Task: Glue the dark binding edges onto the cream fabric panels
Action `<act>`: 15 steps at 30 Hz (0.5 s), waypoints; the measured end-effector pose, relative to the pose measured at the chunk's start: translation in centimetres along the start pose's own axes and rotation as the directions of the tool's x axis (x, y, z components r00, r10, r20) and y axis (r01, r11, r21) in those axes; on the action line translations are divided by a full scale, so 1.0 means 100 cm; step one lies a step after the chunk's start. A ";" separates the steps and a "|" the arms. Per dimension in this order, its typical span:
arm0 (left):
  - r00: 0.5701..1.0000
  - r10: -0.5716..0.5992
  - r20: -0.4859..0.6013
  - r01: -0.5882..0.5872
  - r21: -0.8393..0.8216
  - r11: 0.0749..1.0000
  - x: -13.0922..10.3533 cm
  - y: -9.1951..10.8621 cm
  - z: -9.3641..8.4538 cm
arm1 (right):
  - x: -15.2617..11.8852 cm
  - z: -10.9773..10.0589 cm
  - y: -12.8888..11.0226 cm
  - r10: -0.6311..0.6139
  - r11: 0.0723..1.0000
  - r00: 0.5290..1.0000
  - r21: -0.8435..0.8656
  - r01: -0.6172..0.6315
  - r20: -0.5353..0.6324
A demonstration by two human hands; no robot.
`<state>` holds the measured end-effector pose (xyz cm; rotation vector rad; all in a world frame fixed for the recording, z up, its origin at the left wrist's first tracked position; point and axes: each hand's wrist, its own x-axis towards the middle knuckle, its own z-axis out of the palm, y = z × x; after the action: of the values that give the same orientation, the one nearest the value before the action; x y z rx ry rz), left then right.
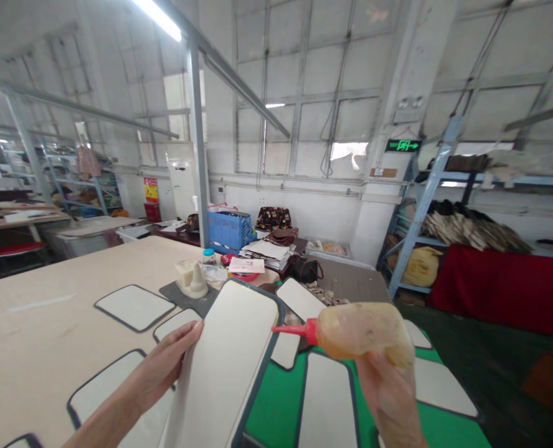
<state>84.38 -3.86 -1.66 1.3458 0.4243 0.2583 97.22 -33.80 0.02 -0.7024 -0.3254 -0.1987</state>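
My left hand (176, 348) grips the left edge of a white rounded panel with a dark border (225, 354), thumb on its face and the panel tilted up off the table. In my right hand (386, 386) is a glue bottle (365, 333), lying sideways, translucent, with amber liquid inside. Its red nozzle (295, 330) points left, and the tip meets the panel's upper right edge, where face and dark border join. Fingers of my right hand are partly hidden behind the bottle.
Similar panels lie on the beige table (71, 280) and the green mat (276, 398). Behind my left hand sits a cream-coloured block with a cone (192, 278) on a dark pad. A blue crate (230, 230) and papers (267, 250) stand farther back. Shelving (416, 211) rises at right.
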 end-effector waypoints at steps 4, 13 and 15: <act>0.999 -0.035 -0.007 0.035 0.009 0.999 -0.003 0.001 -0.002 | 0.010 0.005 0.005 -0.016 0.999 0.999 -0.040 0.018 0.048; 0.998 -0.055 -0.012 0.054 -0.079 0.995 -0.009 0.004 0.000 | 0.019 0.008 0.014 0.029 0.997 0.995 -0.075 -0.022 0.093; 0.998 -0.064 -0.014 0.063 -0.094 0.994 -0.009 0.002 0.001 | 0.017 0.008 0.015 0.033 0.996 0.995 -0.084 -0.025 0.090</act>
<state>83.64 -4.27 -1.31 1.2369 0.4632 0.2343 99.04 -32.24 0.26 -0.7993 -0.3958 -0.1534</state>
